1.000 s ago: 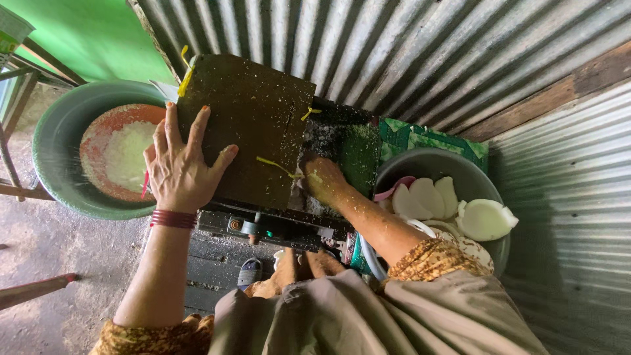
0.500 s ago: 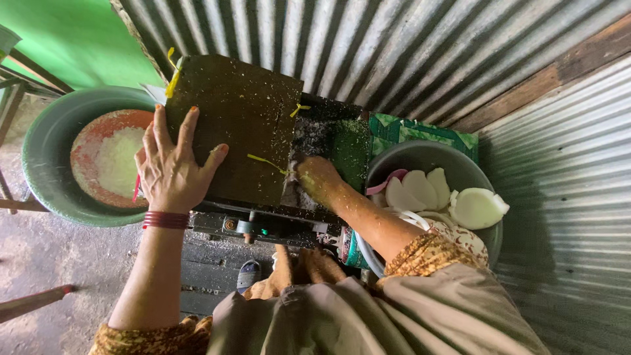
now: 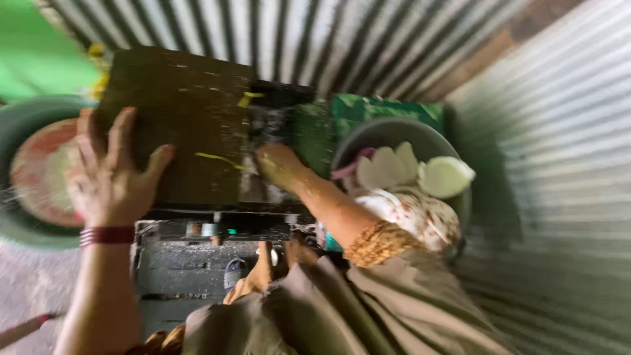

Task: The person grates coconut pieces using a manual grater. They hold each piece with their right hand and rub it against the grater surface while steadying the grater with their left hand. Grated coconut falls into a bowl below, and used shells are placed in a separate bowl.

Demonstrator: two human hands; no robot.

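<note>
Dark board (image 3: 177, 125) is being held flat by the spread left hand (image 3: 112, 177) while the right hand (image 3: 276, 164), fingers curled beside it, is feeding something unclear; more pressing is likely needed.

A rough outdoor work shed: corrugated metal walls (image 3: 368, 39), bare dirt floor (image 3: 26, 289), and big basins (image 3: 394, 131) around a grimy machine (image 3: 184, 125).
</note>
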